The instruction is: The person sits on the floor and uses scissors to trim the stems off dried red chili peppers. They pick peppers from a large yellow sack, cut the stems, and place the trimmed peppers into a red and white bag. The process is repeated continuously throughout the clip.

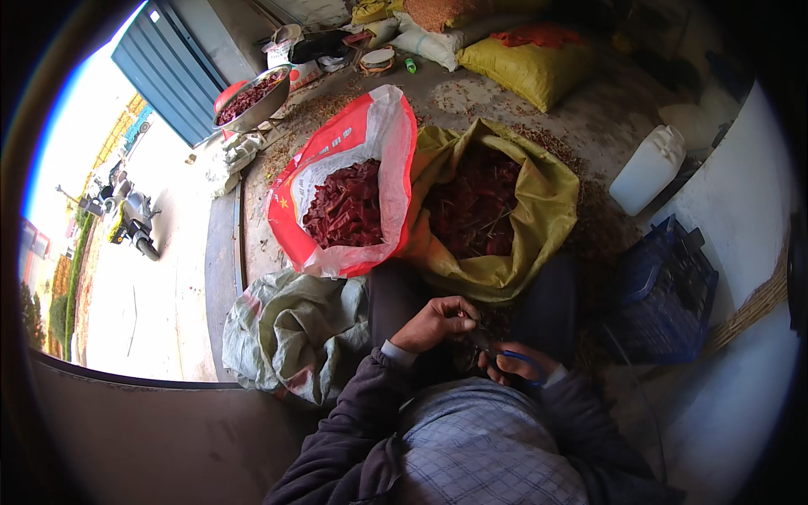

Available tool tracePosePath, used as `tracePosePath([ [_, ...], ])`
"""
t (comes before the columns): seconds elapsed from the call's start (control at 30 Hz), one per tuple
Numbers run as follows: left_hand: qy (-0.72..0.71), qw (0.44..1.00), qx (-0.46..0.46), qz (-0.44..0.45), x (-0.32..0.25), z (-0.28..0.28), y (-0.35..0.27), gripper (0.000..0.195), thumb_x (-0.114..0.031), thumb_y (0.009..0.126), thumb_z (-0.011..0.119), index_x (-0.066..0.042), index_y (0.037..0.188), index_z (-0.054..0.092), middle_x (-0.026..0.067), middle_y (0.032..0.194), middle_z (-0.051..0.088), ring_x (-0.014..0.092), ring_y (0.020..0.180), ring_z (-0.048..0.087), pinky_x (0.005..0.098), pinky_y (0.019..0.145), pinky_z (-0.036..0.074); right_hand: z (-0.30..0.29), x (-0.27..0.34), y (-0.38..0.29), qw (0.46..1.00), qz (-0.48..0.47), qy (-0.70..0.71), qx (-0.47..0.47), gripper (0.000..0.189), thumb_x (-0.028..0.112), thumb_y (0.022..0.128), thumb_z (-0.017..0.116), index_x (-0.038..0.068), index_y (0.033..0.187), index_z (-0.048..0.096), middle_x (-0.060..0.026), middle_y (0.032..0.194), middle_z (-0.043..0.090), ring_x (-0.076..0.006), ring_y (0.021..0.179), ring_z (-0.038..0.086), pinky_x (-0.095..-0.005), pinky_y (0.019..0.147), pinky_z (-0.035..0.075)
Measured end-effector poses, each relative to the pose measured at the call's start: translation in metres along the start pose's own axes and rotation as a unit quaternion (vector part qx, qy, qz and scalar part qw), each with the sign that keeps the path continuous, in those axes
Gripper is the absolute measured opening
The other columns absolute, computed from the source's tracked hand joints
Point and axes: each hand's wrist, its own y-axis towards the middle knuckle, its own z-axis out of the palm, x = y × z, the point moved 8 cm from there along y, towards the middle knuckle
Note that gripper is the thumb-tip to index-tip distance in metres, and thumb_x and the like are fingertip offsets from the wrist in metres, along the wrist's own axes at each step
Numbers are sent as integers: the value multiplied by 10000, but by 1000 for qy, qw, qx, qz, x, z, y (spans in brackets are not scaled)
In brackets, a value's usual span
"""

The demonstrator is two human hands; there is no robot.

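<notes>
Scissors with blue handles (pixel 529 365) are held in my right hand (pixel 499 366), low in front of my body. Their dark blades angle up and left towards my left hand (pixel 435 325), whose thumb and fingers pinch a small piece, too small to identify. Just beyond my hands, between my knees, stands a yellow woven sack (pixel 543 221) with its rim rolled open. Dark red dried chili peppers (pixel 473 202), some with pale stems, fill it. Left of it, a red and white plastic sack (pixel 394 136) stands open, holding red chili pieces (pixel 346 208).
A crumpled pale woven sack (pixel 297 334) lies at my left. At right are a blue plastic crate (pixel 669 297) and a white jerrycan (pixel 650 167). A metal basin (pixel 268 104) of chilies stands by the blue door (pixel 173 69). Full sacks (pixel 524 69) lie at the back.
</notes>
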Motion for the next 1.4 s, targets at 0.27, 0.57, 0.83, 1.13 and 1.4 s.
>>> tracePosePath([
  [0.27,38,996,-60,53,-1,-15,-10,123,31,859,788,-24,956,736,11,877,707,98,804,628,265,763,518,-3,-5,-13,1000,17,-16,-8,641,619,1005,635,42,1276,569,7,876,595,-86,769,550,-255,745,480],
  [0.57,649,647,-339,213,-94,-56,-57,721,-213,733,898,-110,1394,630,172,1447,541,357,1288,571,458,1036,500,-28,-37,-49,982,-25,171,-74,751,677,965,650,12,1300,548,-50,944,643,-132,834,609,-308,752,522],
  [0.83,718,571,-389,85,-76,-232,-10,110,-178,951,607,-96,1002,660,147,930,731,357,890,718,526,790,553,-33,-39,-23,979,-14,187,-76,681,619,992,654,11,1284,562,-54,926,626,-149,820,591,-318,763,508],
  [1.13,792,237,-482,291,-406,-218,-104,127,-153,1022,650,-116,1094,747,127,969,758,288,789,754,402,664,599,-27,-30,-4,985,4,163,-47,599,578,1052,574,24,1280,555,-26,890,612,-112,813,574,-283,782,486],
  [1.4,777,474,-305,280,-290,-124,-40,189,-14,837,701,-87,1011,700,126,812,637,356,771,656,460,674,524,-25,-12,-5,990,-16,124,-61,575,523,1044,615,14,1299,542,-31,911,616,-111,837,572,-280,779,488],
])
